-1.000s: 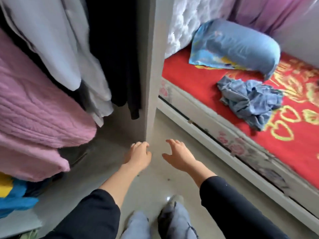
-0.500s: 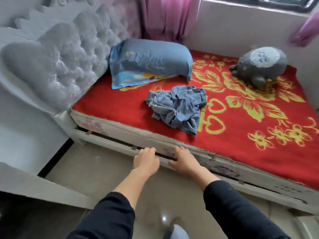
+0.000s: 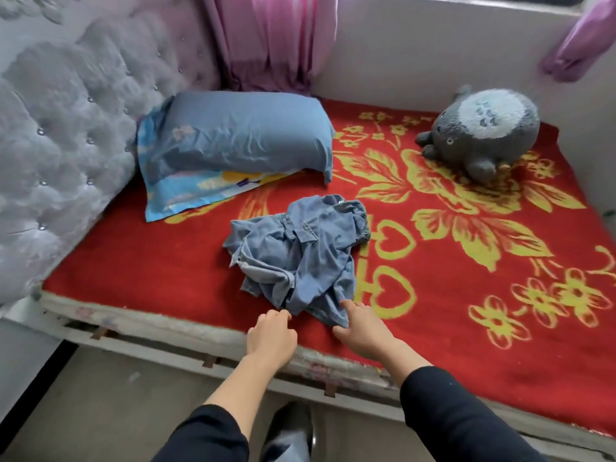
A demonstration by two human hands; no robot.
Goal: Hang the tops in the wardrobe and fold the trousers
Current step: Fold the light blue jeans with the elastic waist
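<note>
Crumpled blue denim trousers (image 3: 300, 255) lie in a heap on the red flowered blanket (image 3: 466, 311), near the bed's front edge. My left hand (image 3: 271, 335) hovers just in front of the heap's near edge, fingers curled, holding nothing. My right hand (image 3: 361, 328) touches the near right corner of the trousers, fingertips on the cloth and thumb under its edge. The wardrobe is out of view.
A blue pillow (image 3: 240, 138) lies behind the trousers against the tufted grey headboard (image 3: 66, 128). A grey plush toy (image 3: 483, 128) sits at the back right. Pink curtains (image 3: 270, 41) hang by the far wall. The bed frame edge (image 3: 200, 355) and floor are below.
The view turned from the wardrobe to the bed and came closer. Both hands moved forward from the bed frame onto the blanket, reaching the near edge of the trousers.
</note>
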